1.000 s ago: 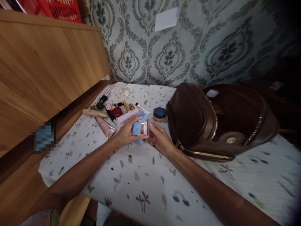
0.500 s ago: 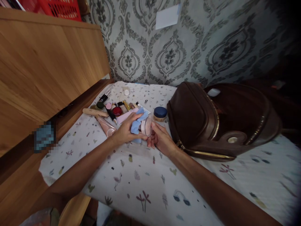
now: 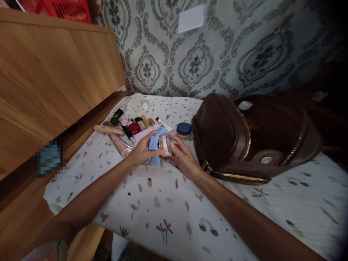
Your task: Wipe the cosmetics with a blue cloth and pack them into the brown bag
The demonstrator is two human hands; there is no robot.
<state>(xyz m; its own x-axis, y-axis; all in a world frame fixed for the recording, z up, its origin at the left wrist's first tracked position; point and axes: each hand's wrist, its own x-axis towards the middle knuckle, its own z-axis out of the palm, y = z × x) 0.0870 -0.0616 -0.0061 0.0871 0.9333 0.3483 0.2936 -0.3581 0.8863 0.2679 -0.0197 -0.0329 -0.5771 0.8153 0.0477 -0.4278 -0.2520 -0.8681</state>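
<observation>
Holding a small jar [image 3: 165,144] between both hands, just over the printed sheet of the bed [image 3: 163,206]. With the left hand [image 3: 140,151], pressing a blue cloth [image 3: 153,144] against the left side of the small jar, the fingers [image 3: 151,136] curled together over the cloth. With the right hand [image 3: 182,156], pinching the other end of the small jar, the fingers [image 3: 174,143] bent and close to each other. Seemingly turned on its side, with something pale visible through the clear wall. Just beyond the left fingers, a pink tube [image 3: 144,133], very near the cloth; cannot tell if really touching. Further beyond the same fingers, a red pot [image 3: 134,128] and a heap of little bottles and sticks, too small to tell apart. Beyond the right fingers, near but apart, a jar with a blue lid [image 3: 184,129]. To the right of the right fingers, close beside the wrist, a brown bag [image 3: 223,134] lying on the bed with its zipper open. Well to the left of the left fingers, a wooden board [image 3: 54,79] standing along the bed.
</observation>
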